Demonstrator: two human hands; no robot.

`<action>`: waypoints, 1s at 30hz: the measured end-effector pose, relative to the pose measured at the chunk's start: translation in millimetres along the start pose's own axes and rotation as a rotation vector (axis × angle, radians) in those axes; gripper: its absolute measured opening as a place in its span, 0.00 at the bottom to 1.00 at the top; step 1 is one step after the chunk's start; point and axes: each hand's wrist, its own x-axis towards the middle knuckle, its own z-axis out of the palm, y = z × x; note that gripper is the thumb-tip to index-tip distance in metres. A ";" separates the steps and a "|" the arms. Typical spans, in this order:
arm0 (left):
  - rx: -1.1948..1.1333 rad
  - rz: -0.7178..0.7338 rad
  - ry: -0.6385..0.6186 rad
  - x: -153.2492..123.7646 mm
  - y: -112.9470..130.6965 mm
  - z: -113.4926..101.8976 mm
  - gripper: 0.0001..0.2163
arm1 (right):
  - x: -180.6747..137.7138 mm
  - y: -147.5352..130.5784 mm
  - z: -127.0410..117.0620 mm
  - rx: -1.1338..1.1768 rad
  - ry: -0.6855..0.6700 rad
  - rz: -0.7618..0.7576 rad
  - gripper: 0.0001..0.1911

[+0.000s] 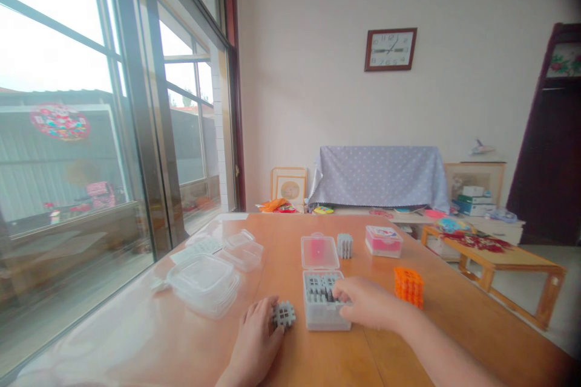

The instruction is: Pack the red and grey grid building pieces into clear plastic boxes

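Note:
My left hand (258,335) rests on the table, its thumb and fingers closed on the edge of a grey notched building block (284,314). To its right stands a clear plastic box (327,319) with its lid (319,252) tipped back. Grey notched blocks (320,281) fill the box in rows. My right hand (363,301) reaches over the box's right side, fingers bent down among these blocks. Its fingertips are partly hidden, and what they pinch, if anything, I cannot make out.
Behind the box are a grey block stack (345,246) and a pink-and-white box (384,242). An orange block stack (409,288) stands beyond my right forearm. Clear plastic containers (204,284) lie left on the wooden table (318,363), beside the window.

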 end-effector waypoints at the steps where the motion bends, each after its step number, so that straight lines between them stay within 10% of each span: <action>1: -0.007 0.002 0.014 -0.7 -1.7 1.1 0.22 | -1.6 -2.4 -2.4 0.009 0.020 -0.002 0.15; 8: -0.018 0.123 0.152 -8.0 -2.7 7.9 0.24 | -6.9 -43.6 -6.2 0.067 0.238 -0.049 0.07; 19: 0.124 0.429 0.283 -24.3 3.3 9.1 0.28 | 6.5 -108.1 37.1 -0.053 0.170 -0.206 0.20; 30: 0.116 0.256 0.324 -17.2 6.5 3.9 0.31 | 4.2 -66.2 6.5 0.200 0.255 -0.058 0.12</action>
